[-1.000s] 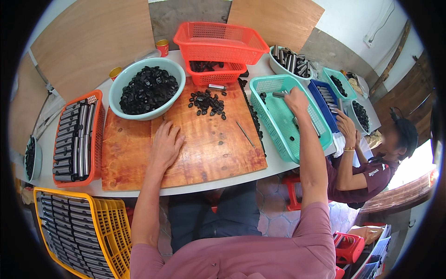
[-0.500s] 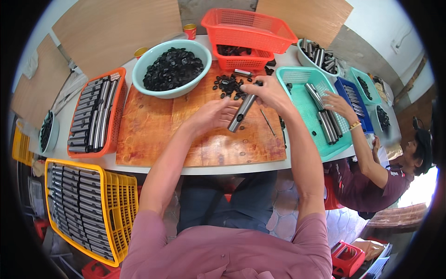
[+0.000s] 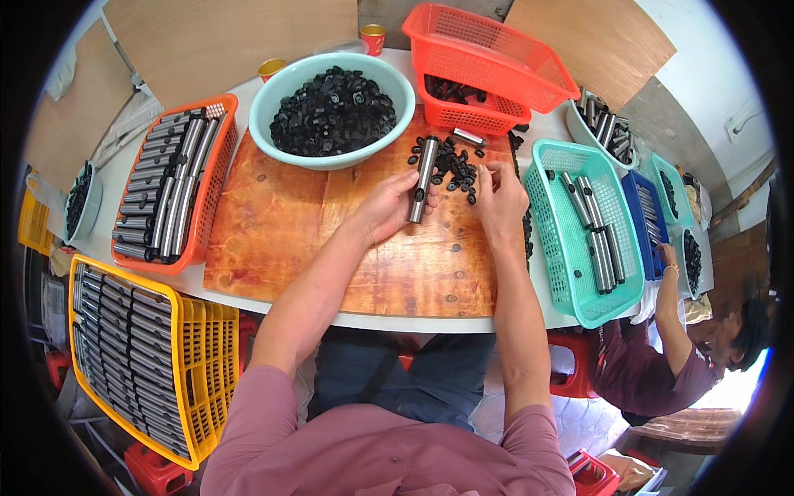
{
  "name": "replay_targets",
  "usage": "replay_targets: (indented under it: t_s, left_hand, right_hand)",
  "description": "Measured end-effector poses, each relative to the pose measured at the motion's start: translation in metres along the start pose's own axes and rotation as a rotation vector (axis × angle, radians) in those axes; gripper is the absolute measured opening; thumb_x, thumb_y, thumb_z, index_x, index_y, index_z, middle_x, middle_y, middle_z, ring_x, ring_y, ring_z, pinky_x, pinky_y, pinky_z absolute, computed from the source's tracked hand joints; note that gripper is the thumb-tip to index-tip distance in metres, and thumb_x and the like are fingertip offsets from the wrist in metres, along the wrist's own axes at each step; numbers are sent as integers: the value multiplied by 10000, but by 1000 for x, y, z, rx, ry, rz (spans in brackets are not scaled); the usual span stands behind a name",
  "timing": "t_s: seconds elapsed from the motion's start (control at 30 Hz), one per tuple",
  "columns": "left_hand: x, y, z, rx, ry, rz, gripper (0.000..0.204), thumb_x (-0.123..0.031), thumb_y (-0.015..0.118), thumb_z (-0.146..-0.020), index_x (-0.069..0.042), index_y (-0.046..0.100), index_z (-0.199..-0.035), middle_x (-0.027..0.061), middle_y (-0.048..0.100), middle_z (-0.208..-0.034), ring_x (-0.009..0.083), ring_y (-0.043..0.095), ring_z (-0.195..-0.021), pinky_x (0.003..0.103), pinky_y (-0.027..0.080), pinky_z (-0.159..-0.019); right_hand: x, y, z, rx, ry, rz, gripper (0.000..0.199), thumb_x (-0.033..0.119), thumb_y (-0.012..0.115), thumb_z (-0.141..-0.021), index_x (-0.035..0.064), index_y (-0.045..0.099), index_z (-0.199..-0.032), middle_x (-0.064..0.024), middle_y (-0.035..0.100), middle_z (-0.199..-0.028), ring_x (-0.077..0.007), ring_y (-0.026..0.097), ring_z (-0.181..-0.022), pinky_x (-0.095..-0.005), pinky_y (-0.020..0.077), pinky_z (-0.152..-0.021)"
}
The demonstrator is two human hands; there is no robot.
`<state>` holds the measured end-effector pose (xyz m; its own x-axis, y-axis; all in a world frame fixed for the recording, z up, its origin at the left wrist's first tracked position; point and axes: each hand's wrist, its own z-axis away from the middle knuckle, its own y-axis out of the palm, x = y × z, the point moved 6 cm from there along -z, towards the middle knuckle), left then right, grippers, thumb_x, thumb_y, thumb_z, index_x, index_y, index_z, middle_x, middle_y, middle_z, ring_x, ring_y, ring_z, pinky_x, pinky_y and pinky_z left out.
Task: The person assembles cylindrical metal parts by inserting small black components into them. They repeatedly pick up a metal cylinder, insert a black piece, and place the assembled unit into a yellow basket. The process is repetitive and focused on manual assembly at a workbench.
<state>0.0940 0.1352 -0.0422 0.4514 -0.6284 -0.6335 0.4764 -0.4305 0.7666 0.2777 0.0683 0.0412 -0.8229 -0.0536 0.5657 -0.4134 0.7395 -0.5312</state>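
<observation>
We see the left hand (image 3: pixel 387 208) over the wooden board (image 3: pixel 331 248) on the worktop (image 3: pixel 529 140), its fingers closed around a metal tube (image 3: pixel 423 179) that stands tilted, its upper end toward the mint bowl (image 3: pixel 281 91) of black caps. The right hand (image 3: pixel 499 198) hovers just beside it with fingertips pinched together above the loose pile of black caps (image 3: pixel 459 165), though we cannot tell whether a cap sits between them. A teal basket (image 3: pixel 571 273) of tubes lies to the right, an orange tray (image 3: pixel 217 165) of tubes to the left.
</observation>
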Motion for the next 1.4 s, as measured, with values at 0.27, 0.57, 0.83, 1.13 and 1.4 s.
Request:
replay_targets:
  t_s: [0.27,0.57,0.83,1.13,1.4]
  left_hand:
    - [-10,0,-2,-54,46,30,411,-297,484,-1093,-32,532,-1403,127,662,-1102,227,658,-957,384,560,-855]
    - [-19,-14,-6,-168,86,81,422,-313,509,-1083,-39,537,-1403,77,639,-1018,202,623,-909,367,535,-831]
    - [-14,-13,-6,-198,82,79,374,-280,521,-1079,-45,544,-1370,99,647,-1037,230,643,-926,401,548,-845]
    - [-19,-1,-2,-198,99,110,184,-204,529,-1078,-43,577,-1154,94,651,-982,209,664,-881,374,578,-801]
    - [-15,-9,-3,-170,79,112,250,-235,535,-1076,-33,577,-1217,113,643,-1023,225,647,-931,399,576,-862]
  right_hand:
    - [-3,7,15,64,-227,158,105,95,712,-912,81,679,-1010,-82,683,-879,-295,680,-687,-398,541,-602]
    - [30,32,25,252,-378,93,196,103,729,-869,84,720,-1063,-81,657,-927,-282,673,-818,-401,540,-709]
    - [35,51,32,344,-392,65,149,67,766,-811,44,678,-929,-86,630,-921,-302,626,-875,-413,511,-790]
    - [30,54,34,358,-343,-1,185,49,720,-873,47,671,-1051,-123,696,-915,-315,679,-878,-424,524,-757]
    - [26,55,33,432,-163,-229,104,5,642,-935,8,678,-1033,-193,662,-962,-384,677,-859,-446,540,-738]
